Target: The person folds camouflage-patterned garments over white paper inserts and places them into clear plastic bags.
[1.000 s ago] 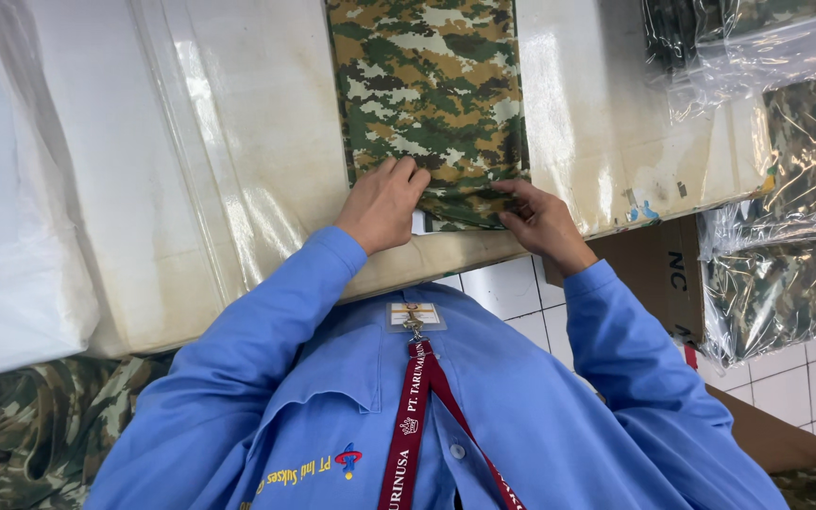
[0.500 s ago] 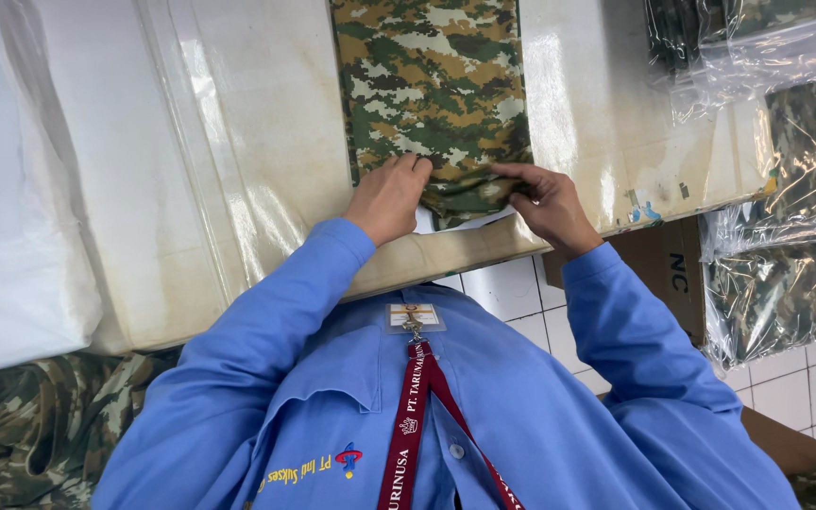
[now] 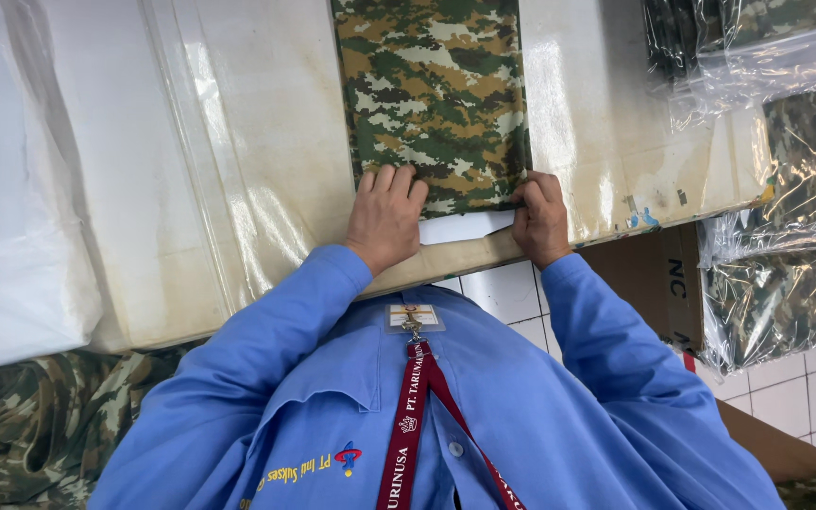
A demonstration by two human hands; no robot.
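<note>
A folded camouflage fabric [image 3: 436,94] lies on a plastic-covered table [image 3: 238,170], its near edge at the table's front. My left hand [image 3: 384,217] lies on that near edge, left of centre, fingers together and pressing the cloth down. My right hand [image 3: 540,219] pinches the fabric's near right corner. A strip of white paper or card [image 3: 465,227] shows between my hands, just under the cloth's edge. Both sleeves are blue.
Clear plastic bags of camouflage cloth [image 3: 776,189] are stacked at the right over a brown cardboard box [image 3: 654,274]. A white plastic bundle [image 3: 11,236] sits at the left. More camouflage cloth [image 3: 40,425] lies low at the left. White floor tiles [image 3: 786,397] show below.
My right hand has slid right to the fabric's corner. The raised fold at the near edge now lies flat, and the white strip shows between my hands.
</note>
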